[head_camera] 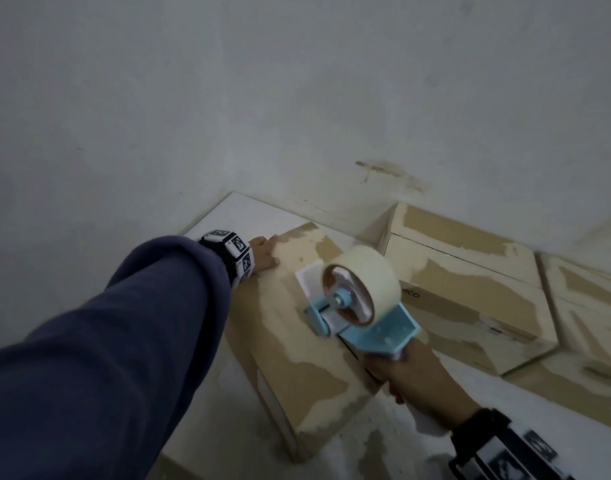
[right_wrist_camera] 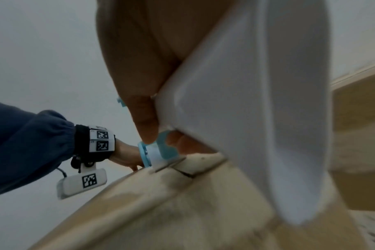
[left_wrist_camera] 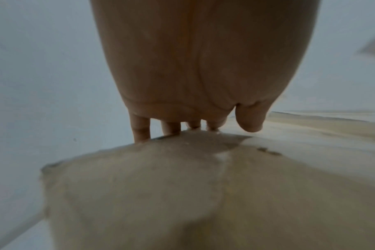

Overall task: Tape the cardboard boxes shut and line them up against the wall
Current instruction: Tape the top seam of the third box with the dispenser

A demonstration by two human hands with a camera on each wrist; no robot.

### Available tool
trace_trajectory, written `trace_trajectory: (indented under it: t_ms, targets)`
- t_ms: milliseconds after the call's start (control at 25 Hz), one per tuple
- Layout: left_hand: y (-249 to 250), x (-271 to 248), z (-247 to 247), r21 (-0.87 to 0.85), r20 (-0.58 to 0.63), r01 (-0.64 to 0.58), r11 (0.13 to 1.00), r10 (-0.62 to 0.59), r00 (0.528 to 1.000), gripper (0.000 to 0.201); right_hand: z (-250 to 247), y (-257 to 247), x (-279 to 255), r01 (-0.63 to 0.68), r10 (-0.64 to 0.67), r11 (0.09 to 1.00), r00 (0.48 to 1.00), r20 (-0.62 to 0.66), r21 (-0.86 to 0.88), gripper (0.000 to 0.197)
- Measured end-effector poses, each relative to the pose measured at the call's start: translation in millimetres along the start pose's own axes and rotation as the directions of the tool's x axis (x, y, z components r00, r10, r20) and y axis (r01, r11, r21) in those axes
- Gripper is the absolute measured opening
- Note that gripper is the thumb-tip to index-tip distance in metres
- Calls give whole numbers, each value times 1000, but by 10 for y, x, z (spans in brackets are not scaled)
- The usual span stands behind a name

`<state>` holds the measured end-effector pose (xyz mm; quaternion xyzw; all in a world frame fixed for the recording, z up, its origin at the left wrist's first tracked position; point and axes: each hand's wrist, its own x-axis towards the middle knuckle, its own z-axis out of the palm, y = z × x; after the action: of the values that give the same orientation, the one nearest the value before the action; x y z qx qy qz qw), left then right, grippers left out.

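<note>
A worn cardboard box [head_camera: 290, 341] lies on the white floor, its top seam running toward me. My left hand [head_camera: 262, 254] rests on the box's far corner, fingers [left_wrist_camera: 139, 128] hooked over the far edge of the box [left_wrist_camera: 182, 194]. My right hand [head_camera: 411, 375] grips the white handle [right_wrist_camera: 246, 101] of a light-blue tape dispenser [head_camera: 376, 330] carrying a cream tape roll [head_camera: 366, 282]. The dispenser's front [right_wrist_camera: 158, 152] sits on the box top [right_wrist_camera: 161, 203] over the seam.
Two more cardboard boxes [head_camera: 470, 289] [head_camera: 591, 313] lie to the right along the grey wall [head_camera: 297, 98]. White floor [head_camera: 228, 216] shows between the box and the wall corner at the left.
</note>
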<state>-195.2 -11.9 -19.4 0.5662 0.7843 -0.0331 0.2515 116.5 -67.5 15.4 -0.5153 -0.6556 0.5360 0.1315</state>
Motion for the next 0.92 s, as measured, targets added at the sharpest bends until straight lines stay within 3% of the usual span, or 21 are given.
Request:
trace_trajectory:
  t_ms: [80, 200, 280, 400, 520, 640, 760, 920]
  targets:
    - [26, -24, -15, 62, 53, 8, 998, -12, 999, 66, -80, 204, -138, -37, 37, 999, 999, 22, 4, 10]
    - [234, -281, -93, 127, -13, 72, 989, -71, 997, 67, -86, 387, -137, -22, 18, 997, 999, 45, 79, 25]
    - [371, -565, -102, 84, -107, 76, 994, -67, 992, 68, -41, 453, -106, 28, -31, 996, 999, 32, 85, 28]
    - [469, -1028, -4, -48, -65, -9, 999, 6, 998, 73, 39, 410, 4, 123, -123, 988, 992, 0, 90, 25]
    - [672, -1393, 446, -86, -3, 51, 995, -52, 999, 110, 181, 254, 258, 213, -214, 974, 977, 5, 69, 22]
    - [843, -1384, 912, -41, -98, 122, 992, -126, 987, 138, 301, 104, 502, 245, -245, 970, 969, 30, 5, 15]
    - [871, -1258, 1084, -49, -262, 164, 985, -171, 950, 120, 310, 2, 586, 241, -239, 966, 971, 27, -98, 7]
    - [892, -1228, 1151, -34, -334, 186, 982, -186, 924, 110, 149, 34, 391, 257, -259, 952, 966, 9, -166, 14]
